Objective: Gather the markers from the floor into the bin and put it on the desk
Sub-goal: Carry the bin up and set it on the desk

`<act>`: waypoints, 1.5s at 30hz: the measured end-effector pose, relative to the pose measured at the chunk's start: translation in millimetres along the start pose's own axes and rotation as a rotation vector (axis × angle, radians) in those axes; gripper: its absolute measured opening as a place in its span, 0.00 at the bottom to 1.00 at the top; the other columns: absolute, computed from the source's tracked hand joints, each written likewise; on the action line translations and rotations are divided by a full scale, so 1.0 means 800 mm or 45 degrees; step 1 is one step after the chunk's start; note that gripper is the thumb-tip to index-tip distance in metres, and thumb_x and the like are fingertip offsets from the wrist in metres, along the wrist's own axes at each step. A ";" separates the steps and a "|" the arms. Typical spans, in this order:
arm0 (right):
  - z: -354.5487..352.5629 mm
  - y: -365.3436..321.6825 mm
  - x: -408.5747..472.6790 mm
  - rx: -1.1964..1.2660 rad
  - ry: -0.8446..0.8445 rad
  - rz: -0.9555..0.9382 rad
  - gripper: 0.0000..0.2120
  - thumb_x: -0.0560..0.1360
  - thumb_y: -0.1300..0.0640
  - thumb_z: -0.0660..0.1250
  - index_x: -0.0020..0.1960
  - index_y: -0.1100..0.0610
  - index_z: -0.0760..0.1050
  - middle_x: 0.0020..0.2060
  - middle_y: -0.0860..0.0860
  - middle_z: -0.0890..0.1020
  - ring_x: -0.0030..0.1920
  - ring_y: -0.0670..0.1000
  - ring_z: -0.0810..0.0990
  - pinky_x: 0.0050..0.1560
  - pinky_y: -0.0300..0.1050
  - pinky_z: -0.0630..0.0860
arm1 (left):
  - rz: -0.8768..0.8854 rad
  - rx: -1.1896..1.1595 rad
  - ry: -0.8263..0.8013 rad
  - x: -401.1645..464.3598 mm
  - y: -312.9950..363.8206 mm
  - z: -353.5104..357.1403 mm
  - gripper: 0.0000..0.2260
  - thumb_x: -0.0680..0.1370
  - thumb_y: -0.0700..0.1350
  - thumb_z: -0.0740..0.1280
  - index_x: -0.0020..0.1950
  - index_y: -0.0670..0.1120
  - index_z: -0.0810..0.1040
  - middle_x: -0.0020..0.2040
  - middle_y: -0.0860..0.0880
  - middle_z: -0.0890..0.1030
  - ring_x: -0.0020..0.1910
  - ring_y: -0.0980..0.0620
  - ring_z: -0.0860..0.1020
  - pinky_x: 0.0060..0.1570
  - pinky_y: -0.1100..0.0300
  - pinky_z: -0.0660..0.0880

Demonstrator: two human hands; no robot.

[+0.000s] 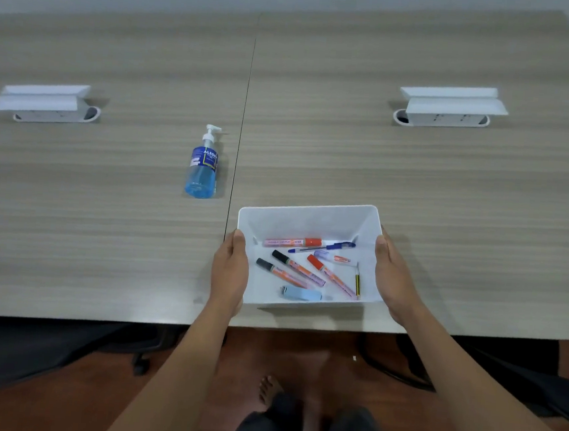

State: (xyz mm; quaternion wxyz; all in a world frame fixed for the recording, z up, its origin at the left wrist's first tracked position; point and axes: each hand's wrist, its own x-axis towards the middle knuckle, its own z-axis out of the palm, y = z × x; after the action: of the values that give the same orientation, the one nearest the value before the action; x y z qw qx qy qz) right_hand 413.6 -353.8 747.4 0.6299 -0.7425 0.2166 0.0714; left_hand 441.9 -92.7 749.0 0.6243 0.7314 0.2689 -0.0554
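A white plastic bin (310, 217) rests on the wooden desk (103, 227) near its front edge. Inside lie several markers (294, 242) with red and black caps, a blue pen (325, 247), a thin pencil (357, 280) and a pale blue eraser-like piece (302, 293). My left hand (230, 272) grips the bin's left wall, thumb over the rim. My right hand (393, 276) presses flat against the right wall.
A blue hand-sanitizer pump bottle (203, 167) stands just left of the bin, beside the seam between two desk halves. White socket boxes sit at far left (45, 101) and far right (451, 106). Below the desk edge are a reddish floor, chair legs and my bare foot (269, 389).
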 end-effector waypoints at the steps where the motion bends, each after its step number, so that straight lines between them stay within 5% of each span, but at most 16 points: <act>1: 0.000 0.000 0.002 0.001 0.005 0.002 0.20 0.85 0.45 0.47 0.75 0.40 0.65 0.69 0.36 0.73 0.70 0.40 0.71 0.70 0.39 0.65 | -0.006 -0.005 0.002 0.001 0.003 0.001 0.10 0.83 0.54 0.56 0.52 0.57 0.78 0.45 0.63 0.80 0.48 0.60 0.77 0.53 0.60 0.73; 5: 0.009 -0.023 0.024 0.025 0.048 0.032 0.20 0.85 0.46 0.48 0.75 0.42 0.65 0.65 0.34 0.74 0.67 0.38 0.71 0.65 0.36 0.64 | -0.055 -0.026 -0.028 0.029 0.025 0.009 0.14 0.82 0.55 0.57 0.55 0.54 0.81 0.50 0.57 0.84 0.52 0.53 0.81 0.55 0.53 0.79; 10: 0.018 -0.061 0.081 0.041 0.069 0.018 0.16 0.86 0.51 0.47 0.68 0.39 0.67 0.53 0.27 0.75 0.47 0.19 0.73 0.44 0.18 0.69 | -0.050 -0.034 -0.047 0.091 0.065 0.033 0.13 0.82 0.55 0.57 0.48 0.56 0.80 0.47 0.54 0.83 0.49 0.52 0.81 0.52 0.52 0.80; 12: 0.021 -0.074 0.115 0.027 0.082 0.009 0.16 0.86 0.50 0.47 0.69 0.40 0.68 0.54 0.30 0.77 0.49 0.21 0.75 0.49 0.22 0.71 | -0.042 -0.031 -0.035 0.119 0.085 0.046 0.13 0.82 0.54 0.57 0.46 0.55 0.79 0.45 0.55 0.81 0.47 0.54 0.79 0.49 0.55 0.78; 15: 0.026 -0.089 0.165 -0.020 0.111 -0.012 0.19 0.86 0.49 0.47 0.71 0.46 0.70 0.61 0.40 0.78 0.60 0.39 0.77 0.63 0.39 0.70 | -0.056 -0.044 -0.019 0.161 0.113 0.066 0.12 0.82 0.53 0.57 0.42 0.55 0.76 0.42 0.55 0.78 0.44 0.54 0.76 0.51 0.54 0.76; 17: 0.028 -0.099 0.194 -0.016 0.115 -0.014 0.20 0.85 0.48 0.47 0.71 0.46 0.70 0.63 0.41 0.77 0.64 0.44 0.75 0.63 0.41 0.67 | -0.062 -0.038 -0.014 0.185 0.131 0.078 0.12 0.82 0.53 0.58 0.41 0.55 0.76 0.42 0.56 0.78 0.43 0.56 0.75 0.50 0.56 0.75; 26: 0.032 -0.132 0.300 -0.026 0.108 -0.058 0.20 0.85 0.47 0.47 0.72 0.45 0.69 0.65 0.44 0.78 0.66 0.47 0.76 0.68 0.47 0.70 | -0.011 0.032 0.005 0.264 0.179 0.117 0.12 0.83 0.53 0.57 0.50 0.51 0.77 0.40 0.56 0.76 0.39 0.58 0.72 0.38 0.62 0.71; 32: 0.034 -0.138 0.309 -0.093 0.127 -0.105 0.21 0.85 0.48 0.47 0.75 0.47 0.67 0.65 0.44 0.76 0.66 0.47 0.74 0.63 0.42 0.66 | 0.022 0.050 0.030 0.272 0.184 0.122 0.13 0.83 0.52 0.55 0.46 0.52 0.76 0.41 0.55 0.76 0.42 0.54 0.73 0.38 0.63 0.70; 35: 0.036 -0.142 0.309 -0.324 0.171 -0.132 0.26 0.84 0.43 0.45 0.79 0.49 0.58 0.72 0.50 0.71 0.73 0.54 0.69 0.69 0.49 0.65 | 0.202 0.357 0.045 0.270 0.184 0.125 0.17 0.84 0.52 0.51 0.58 0.46 0.76 0.54 0.46 0.79 0.53 0.45 0.77 0.48 0.56 0.71; 38: 0.041 -0.141 0.304 -0.850 0.289 -0.138 0.33 0.82 0.37 0.44 0.81 0.52 0.49 0.79 0.56 0.59 0.76 0.62 0.63 0.73 0.62 0.60 | 0.319 0.764 0.059 0.268 0.181 0.126 0.22 0.84 0.56 0.50 0.75 0.48 0.63 0.71 0.42 0.68 0.65 0.40 0.73 0.60 0.50 0.68; 42: 0.047 -0.143 0.300 -1.440 0.322 -0.385 0.36 0.79 0.35 0.41 0.81 0.54 0.49 0.80 0.58 0.54 0.78 0.66 0.57 0.75 0.63 0.57 | 0.521 1.106 0.028 0.263 0.178 0.115 0.27 0.83 0.59 0.51 0.79 0.48 0.55 0.76 0.39 0.61 0.72 0.37 0.67 0.69 0.41 0.66; 45: 0.064 -0.156 0.300 -1.556 0.258 -0.487 0.36 0.80 0.35 0.42 0.81 0.54 0.52 0.80 0.59 0.54 0.79 0.67 0.54 0.76 0.64 0.56 | 0.606 1.244 0.020 0.267 0.176 0.089 0.28 0.82 0.60 0.50 0.79 0.50 0.55 0.78 0.41 0.58 0.77 0.38 0.60 0.74 0.42 0.59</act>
State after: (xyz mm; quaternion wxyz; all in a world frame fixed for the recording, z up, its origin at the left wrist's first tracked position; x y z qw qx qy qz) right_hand 688.2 -345.9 759.1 0.0718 -0.9957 0.0591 -0.0020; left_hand 706.4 -101.4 768.9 0.2051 0.9774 0.0434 -0.0256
